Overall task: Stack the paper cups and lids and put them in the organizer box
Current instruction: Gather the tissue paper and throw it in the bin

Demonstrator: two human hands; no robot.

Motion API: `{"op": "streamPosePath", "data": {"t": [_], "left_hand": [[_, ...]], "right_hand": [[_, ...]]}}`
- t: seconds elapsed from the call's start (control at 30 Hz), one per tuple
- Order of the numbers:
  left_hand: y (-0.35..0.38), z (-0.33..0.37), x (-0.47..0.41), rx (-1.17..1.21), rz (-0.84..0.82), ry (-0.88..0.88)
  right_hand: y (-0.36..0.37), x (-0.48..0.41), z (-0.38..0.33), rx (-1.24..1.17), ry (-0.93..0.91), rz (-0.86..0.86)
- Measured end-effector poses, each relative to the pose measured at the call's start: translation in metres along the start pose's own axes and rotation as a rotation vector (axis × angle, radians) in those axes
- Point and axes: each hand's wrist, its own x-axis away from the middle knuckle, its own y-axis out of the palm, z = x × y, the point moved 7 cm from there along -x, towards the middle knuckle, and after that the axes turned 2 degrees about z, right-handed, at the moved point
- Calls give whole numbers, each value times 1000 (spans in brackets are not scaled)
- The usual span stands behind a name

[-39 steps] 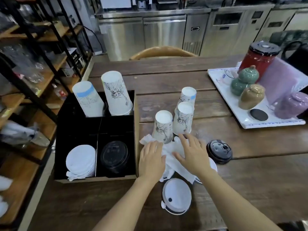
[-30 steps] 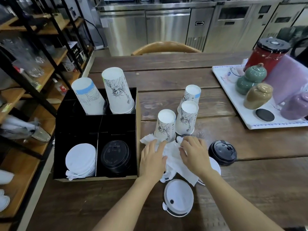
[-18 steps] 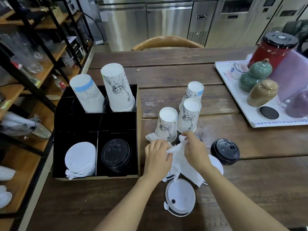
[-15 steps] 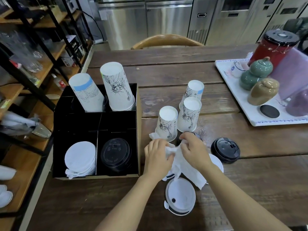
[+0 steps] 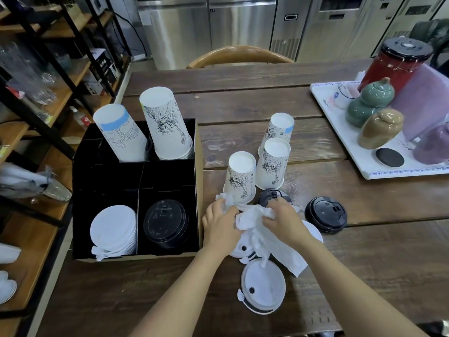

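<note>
Both my left hand (image 5: 220, 226) and my right hand (image 5: 284, 220) grip a crumpled white napkin (image 5: 269, 237) lying over white lids on the table. A black organizer box (image 5: 196, 190) at the left holds two upside-down cup stacks (image 5: 167, 125), a pile of white lids (image 5: 113, 231) and black lids (image 5: 165, 221). Three upside-down paper cups (image 5: 240, 177) stand just beyond my hands. A white lid (image 5: 263, 285) lies near me, another white lid (image 5: 240, 249) peeks from under the napkin, and black lids (image 5: 325, 214) lie to the right.
A white tray (image 5: 345, 147) with ceramic jars and a red canister sits at the far right. Wooden shelving with glassware runs along the left. A wooden chair back (image 5: 239, 55) stands at the table's far side, with steel cabinets behind.
My hands went from lying flat on the napkin to bunching it up between them. The camera has tilted slightly; the cups and lids have stayed put.
</note>
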Motion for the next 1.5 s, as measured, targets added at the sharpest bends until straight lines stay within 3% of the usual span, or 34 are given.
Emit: {"op": "streamPosePath", "data": {"t": [0.27,0.67,0.77,0.9,1.0,1.17,1.3,1.5], "left_hand": [[-4,-18,-6,422,23,-155],[-29,-13,-6,436,304,-117],[-22,-12,-9,417,216,-122],[-1,-15,-15,149,-29,-163],[10,-20,-20,103,-106,-179],[2,-19,-23,145,0,-200],[-29,17,-14,305,156,-54],[-30,69,-5,438,63,44]], "right_hand": [[-15,7,1,-188,12,61],[-40,12,7,-373,128,222],[-48,13,9,-482,148,290],[-53,11,13,-559,185,327],[-53,10,14,-569,191,320],[-55,9,19,-571,199,315],[-62,11,27,-598,216,339],[-87,23,41,-571,266,522]]}}
